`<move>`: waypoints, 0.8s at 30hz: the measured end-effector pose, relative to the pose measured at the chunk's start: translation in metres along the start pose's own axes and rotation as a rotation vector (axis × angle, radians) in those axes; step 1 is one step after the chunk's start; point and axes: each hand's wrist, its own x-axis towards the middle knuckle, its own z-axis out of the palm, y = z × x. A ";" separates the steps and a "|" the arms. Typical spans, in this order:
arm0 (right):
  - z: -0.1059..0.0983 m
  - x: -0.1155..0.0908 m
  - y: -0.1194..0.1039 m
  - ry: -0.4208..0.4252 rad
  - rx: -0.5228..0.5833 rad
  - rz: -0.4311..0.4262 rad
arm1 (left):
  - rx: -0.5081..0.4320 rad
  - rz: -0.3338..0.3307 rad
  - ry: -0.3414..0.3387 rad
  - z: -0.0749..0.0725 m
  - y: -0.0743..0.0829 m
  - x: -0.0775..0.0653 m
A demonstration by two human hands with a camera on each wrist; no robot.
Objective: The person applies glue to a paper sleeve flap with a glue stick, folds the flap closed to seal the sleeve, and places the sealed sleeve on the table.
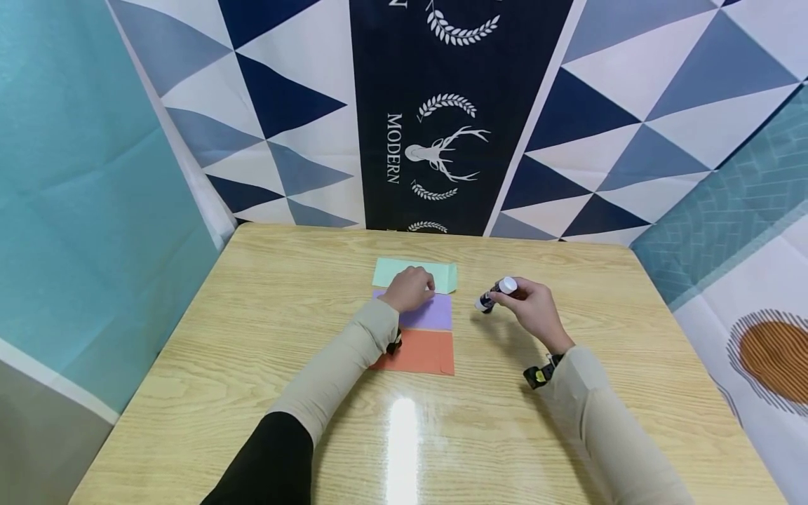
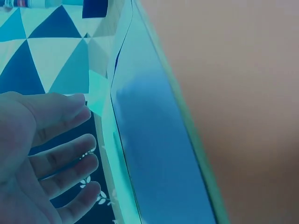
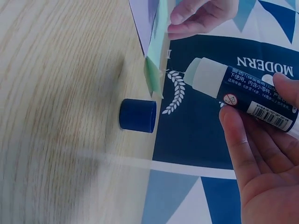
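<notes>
Left hand [image 1: 410,288]: grasps nothing, fingers loosely bent over the purple paper [image 1: 435,313], close to the green paper's near edge; whether it touches either, I cannot tell.
Right hand [image 1: 533,308]: grasps the glue stick [image 1: 495,294] between thumb and fingers.
Glue stick: uncapped, held tilted above the table [image 1: 252,308], right of the papers, tip toward the left.
Blue cap [image 3: 138,115]: stands upright on the table, right of the papers.
Paper row: green paper [image 1: 410,266] far, purple in the middle, orange paper [image 1: 423,353] near.
</notes>
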 end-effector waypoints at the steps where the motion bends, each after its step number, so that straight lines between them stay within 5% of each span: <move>1: 0.000 0.000 0.000 -0.001 -0.002 0.001 | 0.002 -0.005 0.001 0.000 -0.001 0.001; 14: 0.002 0.004 0.000 -0.001 -0.009 -0.006 | -0.059 -0.057 0.011 -0.003 -0.008 0.016; 24: 0.004 0.003 -0.001 -0.008 -0.001 -0.011 | 0.033 -0.114 -0.063 0.003 -0.017 0.020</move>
